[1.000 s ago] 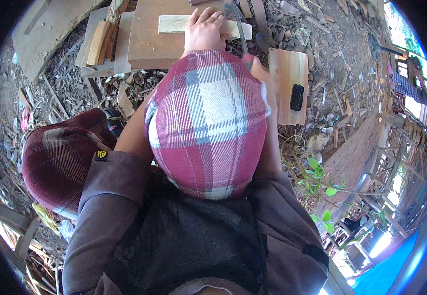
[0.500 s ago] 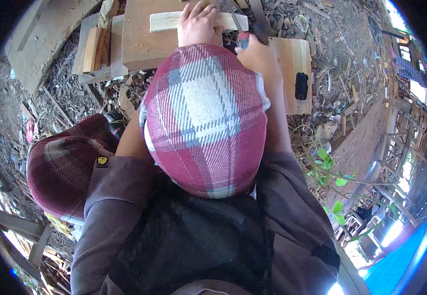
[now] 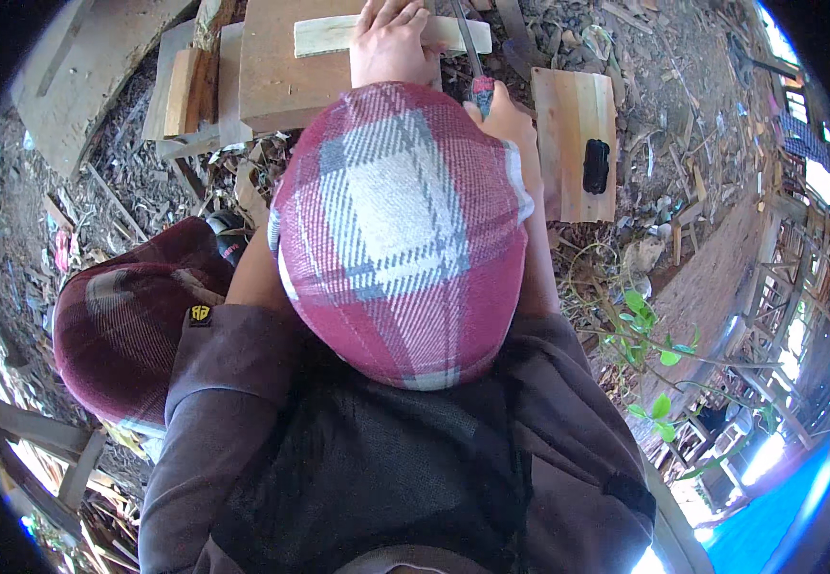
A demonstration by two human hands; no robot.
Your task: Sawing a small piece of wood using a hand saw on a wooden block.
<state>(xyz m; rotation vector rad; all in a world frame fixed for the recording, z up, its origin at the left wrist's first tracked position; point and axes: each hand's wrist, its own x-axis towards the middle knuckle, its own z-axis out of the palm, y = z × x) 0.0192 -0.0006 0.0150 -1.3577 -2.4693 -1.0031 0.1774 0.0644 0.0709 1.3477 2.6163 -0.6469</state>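
Note:
My plaid cap point(image 3: 401, 234) fills the middle of the view and hides most of my arms. Beyond it, my left hand point(image 3: 391, 43) presses down on a pale wooden strip point(image 3: 324, 36) that lies across a brown board point(image 3: 286, 81). Just right of the cap, my right hand point(image 3: 509, 122) is closed around a tool with a red and blue handle point(image 3: 481, 92). Its thin metal blade point(image 3: 465, 38) points away from me, right beside my left hand and the strip.
A smaller wooden board point(image 3: 568, 105) with a black object point(image 3: 595, 165) on it lies at the right. Stacked wood pieces point(image 3: 185, 91) sit left of the brown board. Wood chips and scraps point(image 3: 119, 182) cover the ground. A green plant point(image 3: 649, 354) grows at the right.
The board, strip and left hand have drifted toward the top edge of the view. My right hand with the tool now shows beside the cap.

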